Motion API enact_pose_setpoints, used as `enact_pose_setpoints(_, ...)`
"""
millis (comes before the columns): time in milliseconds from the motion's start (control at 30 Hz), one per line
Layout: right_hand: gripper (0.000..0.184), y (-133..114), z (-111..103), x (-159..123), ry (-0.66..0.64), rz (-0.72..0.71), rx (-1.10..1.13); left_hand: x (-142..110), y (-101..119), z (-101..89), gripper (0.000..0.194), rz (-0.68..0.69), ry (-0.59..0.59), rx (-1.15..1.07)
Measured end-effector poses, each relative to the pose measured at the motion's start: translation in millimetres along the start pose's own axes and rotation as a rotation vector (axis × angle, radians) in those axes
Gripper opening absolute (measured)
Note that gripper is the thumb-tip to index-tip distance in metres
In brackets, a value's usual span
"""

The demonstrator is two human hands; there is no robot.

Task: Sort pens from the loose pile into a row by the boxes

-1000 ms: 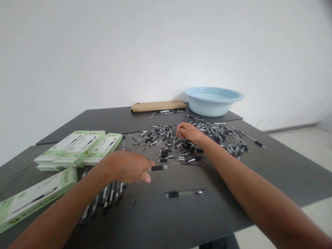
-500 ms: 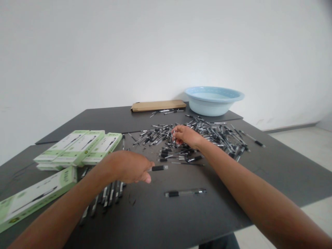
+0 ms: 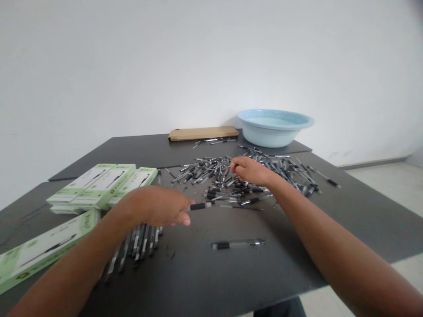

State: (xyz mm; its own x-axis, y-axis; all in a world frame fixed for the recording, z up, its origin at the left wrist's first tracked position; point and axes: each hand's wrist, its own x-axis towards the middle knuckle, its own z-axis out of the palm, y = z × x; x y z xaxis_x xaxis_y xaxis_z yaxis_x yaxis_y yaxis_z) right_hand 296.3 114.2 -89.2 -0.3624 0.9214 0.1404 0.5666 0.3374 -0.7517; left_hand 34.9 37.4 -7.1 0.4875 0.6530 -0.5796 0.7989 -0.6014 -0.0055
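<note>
My left hand (image 3: 165,206) is closed on a clear pen (image 3: 198,206), whose black grip and tip stick out past the fingers to the right. Beneath that wrist lies a row of pens (image 3: 142,242), partly covered by the forearm. My right hand (image 3: 251,171) is over the loose pile of pens (image 3: 205,169), with its fingers curled together. Whatever those fingers may hold is hidden. A single pen (image 3: 238,244) lies crosswise on the dark table between my arms.
Green-and-white pen boxes (image 3: 99,187) are stacked at the left, and another box (image 3: 46,251) lies nearer me. At the back are a flat cardboard piece (image 3: 203,133), a few loose thin pens or refills (image 3: 218,141) and a light blue basin (image 3: 274,132) by the wall.
My right hand has moved right over the pile, and its fingers have curled in. My left hand has shifted slightly up and left with its pen.
</note>
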Motion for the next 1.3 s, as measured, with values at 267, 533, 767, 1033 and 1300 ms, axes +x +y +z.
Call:
enact_pose_setpoints(267, 0.022, -24.6, 19.3, -17.6, -0.319, -0.108, -0.756, -6.1, -2.9, -12.7, 0.034, -0.044, -0.060, -0.059)
enact_pose_setpoints(533, 0.024, -21.9, 37.2, -15.5, -0.365, -0.095, -0.874, -7.8, -2.6, -12.3, 0.028, -0.052, -0.064, -0.077)
enact_pose_setpoints(767, 0.015, -26.9, 24.2, -12.7, -0.114, -0.223, -0.786, -7.3, -4.6, -10.8, 0.034, -0.051, -0.059, -0.064)
enact_pose_setpoints(1033, 0.012, -36.7, 16.1, -15.2, 0.228, -0.204, -0.476, -2.7, -3.1, -11.5, 0.032, -0.058, -0.068, -0.046)
enact_pose_setpoints(1300, 0.015, -46.2, -2.8, -19.1, 0.338, -0.258, 0.235, 10.9, -11.9, -2.4, 0.024, -0.018, -0.080, -0.054)
